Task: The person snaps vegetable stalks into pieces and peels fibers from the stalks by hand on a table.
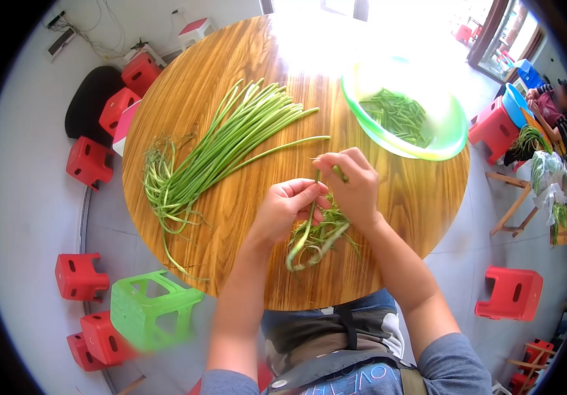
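Surface (421,217): one round top, glossy wood with bold brown grain.
Bundle: one fanned pile of garlic scapes (231,148), smooth, slender green stems too overlapped to count, lying on the left of the surface, with thin, curling tips toward its near left edge.
Left hand (282,207): thumb and fingers pinching one scape (307,229), its lower part hanging over the trimmings.
Right hand (354,184): fingers curled around a short green piece (340,174), just beside the left hand.
Trimmings (328,232): one loose, stringy heap beneath the hands, partly hidden by them.
Basin (402,153): one, translucent green plastic, at the far right, holding many short cut pieces (395,115).
Stools: one green plastic stool (140,309) at lower left; several red ones around, some overlapping or cut off.
Hard to make out: glare whitens the basin's far side, which seems rounded.
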Demonstrator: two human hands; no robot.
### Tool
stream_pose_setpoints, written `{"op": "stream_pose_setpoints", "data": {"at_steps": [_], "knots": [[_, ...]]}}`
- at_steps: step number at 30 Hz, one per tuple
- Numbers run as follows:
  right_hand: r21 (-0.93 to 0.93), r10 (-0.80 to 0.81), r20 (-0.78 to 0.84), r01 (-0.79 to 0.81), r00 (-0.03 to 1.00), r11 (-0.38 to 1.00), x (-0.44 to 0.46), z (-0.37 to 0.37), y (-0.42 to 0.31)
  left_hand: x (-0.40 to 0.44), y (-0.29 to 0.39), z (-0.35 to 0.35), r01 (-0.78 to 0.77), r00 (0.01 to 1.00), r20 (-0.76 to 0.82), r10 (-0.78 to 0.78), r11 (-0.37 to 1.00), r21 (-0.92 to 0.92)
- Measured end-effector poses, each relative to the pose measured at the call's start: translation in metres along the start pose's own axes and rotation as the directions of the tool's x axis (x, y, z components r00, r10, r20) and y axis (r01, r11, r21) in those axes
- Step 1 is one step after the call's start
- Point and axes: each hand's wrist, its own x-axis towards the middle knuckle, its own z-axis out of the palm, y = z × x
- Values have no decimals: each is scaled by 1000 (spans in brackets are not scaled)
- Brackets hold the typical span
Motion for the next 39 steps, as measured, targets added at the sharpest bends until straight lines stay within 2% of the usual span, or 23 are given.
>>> {"op": "stream_pose_setpoints", "data": {"at_steps": [2,5,8,9,10,12,14,16,17,19,21,22,23,24,29,30,34,35,38,39], "knots": [[-9,-69,-15,69,998,998,-1,0,-4,0,-3,3,40,999,-10,-41,994,-97],[47,-97,-6,97,995,994,-1,-1,-8,6,-13,-3,-14,999,-33,4,949,-315],[72,-60,-27,62,998,995,2,-1,-3,4,-10,-2,-21,1000,-22,15,949,-316],[67,-41,-43,44,998,997,3,-2,-1,4,-13,-4,-91,996,-17,90,971,-223],[47,-80,-25,81,996,996,3,-2,-1,7,-18,-8,-161,987,1,163,979,-128],[4,-152,17,152,988,988,0,-2,-4,10,-22,-8,-205,979,-4,206,973,-105],[68,-59,53,56,997,996,0,-3,-8,9,-21,-8,-161,987,-67,150,958,-239],[147,59,102,-74,993,986,-1,-1,-6,12,-22,-7,-198,978,-120,172,947,-254],[255,141,162,-180,977,950,0,-2,-6,11,-20,-9,-213,973,-139,182,943,-255],[436,268,312,-388,911,812,5,-6,-7,8,-12,-13,-242,964,-173,203,937,-251],[445,360,446,-553,819,705,6,-9,-10,6,-6,-21,-202,971,-205,126,889,-411],[437,399,509,-629,762,643,6,-9,-11,5,-5,-24,-192,974,-185,129,904,-383],[440,374,490,-594,787,674,5,-8,-11,5,-4,-27,-181,978,-161,131,917,-355],[374,382,520,-606,764,702,5,-8,-10,5,-3,-27,-170,982,-135,132,929,-328],[104,433,634,-625,641,774,7,-13,3,8,0,-32,-374,899,-365,243,860,-347],[73,431,627,-600,649,797,6,-12,5,7,4,-36,-425,867,-423,263,834,-352],[-36,387,651,-483,653,875,5,-14,-2,4,9,-46,-456,878,-331,346,814,-359],[-22,374,635,-468,676,884,5,-14,-2,3,8,-39,-445,884,-335,324,804,-396],[88,346,499,-444,794,892,2,-8,2,3,3,-38,-335,932,-225,283,910,-242],[126,354,445,-449,823,885,3,-8,1,-1,7,-29,-303,932,-255,259,941,-152]]}}
